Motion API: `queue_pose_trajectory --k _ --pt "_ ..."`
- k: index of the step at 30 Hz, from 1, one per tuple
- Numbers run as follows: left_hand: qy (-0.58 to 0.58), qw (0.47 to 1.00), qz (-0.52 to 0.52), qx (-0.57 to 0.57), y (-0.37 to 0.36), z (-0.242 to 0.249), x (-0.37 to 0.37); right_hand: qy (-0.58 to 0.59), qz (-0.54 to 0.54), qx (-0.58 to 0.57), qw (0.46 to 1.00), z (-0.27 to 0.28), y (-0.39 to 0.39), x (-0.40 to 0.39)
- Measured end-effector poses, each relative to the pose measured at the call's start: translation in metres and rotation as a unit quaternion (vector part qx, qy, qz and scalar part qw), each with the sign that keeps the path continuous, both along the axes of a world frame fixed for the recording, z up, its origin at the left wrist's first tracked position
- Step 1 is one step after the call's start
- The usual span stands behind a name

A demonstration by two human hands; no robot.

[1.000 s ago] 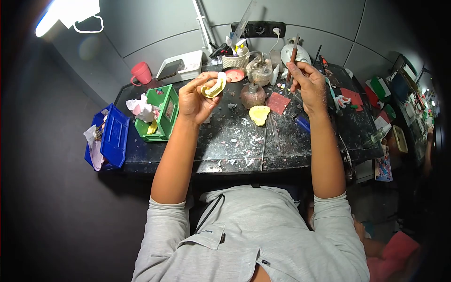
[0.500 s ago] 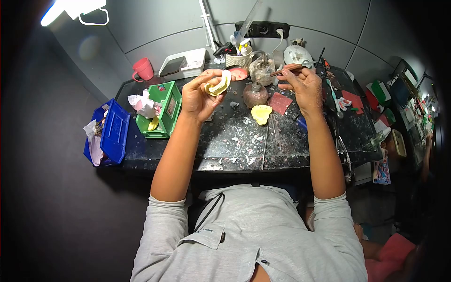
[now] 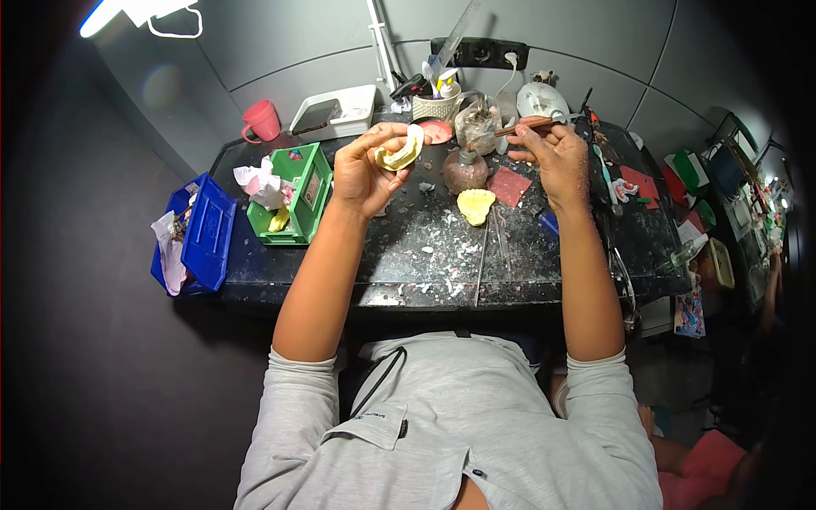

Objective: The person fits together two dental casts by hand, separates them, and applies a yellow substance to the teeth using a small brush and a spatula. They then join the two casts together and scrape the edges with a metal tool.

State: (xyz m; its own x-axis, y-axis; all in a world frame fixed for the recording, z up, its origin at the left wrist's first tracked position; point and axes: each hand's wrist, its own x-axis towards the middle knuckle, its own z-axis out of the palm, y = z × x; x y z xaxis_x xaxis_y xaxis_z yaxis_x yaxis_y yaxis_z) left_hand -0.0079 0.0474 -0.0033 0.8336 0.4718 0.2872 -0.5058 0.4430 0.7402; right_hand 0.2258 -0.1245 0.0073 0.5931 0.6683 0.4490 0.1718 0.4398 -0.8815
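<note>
A pale yellow curved piece, like a dental cast [image 3: 401, 153], is held up by my left hand [image 3: 364, 174], its fingers wrapped round the edge. My right hand [image 3: 557, 161] pinches a tool with a reddish-brown handle [image 3: 534, 125], held roughly level above the black table [image 3: 408, 272]. Between my hands, a second yellow cast [image 3: 475, 206] lies on the table beside a thin metal rod [image 3: 484, 263]. A round glass burner [image 3: 465, 172] stands behind this cast, and a red wax sheet [image 3: 510, 185] lies to its right.
At the left are a green bin [image 3: 293, 191] with crumpled paper and a blue bin [image 3: 212, 238]. Behind stand a pink mug [image 3: 261, 121], a white tray [image 3: 367, 100] and a cup of tools [image 3: 435, 107]. A person's leg [image 3: 671, 459] shows at lower right.
The view has shifted slightly. Both hands keep their grips, and the tool in my right hand sits slightly more level.
</note>
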Motion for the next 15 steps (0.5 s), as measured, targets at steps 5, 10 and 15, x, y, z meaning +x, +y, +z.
queue_pose_trajectory --k 5,10,15 --pt "0.006 1.000 0.007 0.000 -0.0014 0.0012 -0.0001 -0.002 0.002 -0.004 1.000 0.0010 -0.0010 -0.0009" --pt "-0.004 1.000 -0.001 0.004 -0.0023 0.0019 0.0001 -0.008 0.003 -0.005 1.000 0.0007 -0.0013 -0.0012" --pt "-0.008 1.000 -0.010 0.007 -0.0045 0.0047 -0.0002 -0.006 0.002 -0.004 1.000 0.0008 -0.0013 -0.0007"
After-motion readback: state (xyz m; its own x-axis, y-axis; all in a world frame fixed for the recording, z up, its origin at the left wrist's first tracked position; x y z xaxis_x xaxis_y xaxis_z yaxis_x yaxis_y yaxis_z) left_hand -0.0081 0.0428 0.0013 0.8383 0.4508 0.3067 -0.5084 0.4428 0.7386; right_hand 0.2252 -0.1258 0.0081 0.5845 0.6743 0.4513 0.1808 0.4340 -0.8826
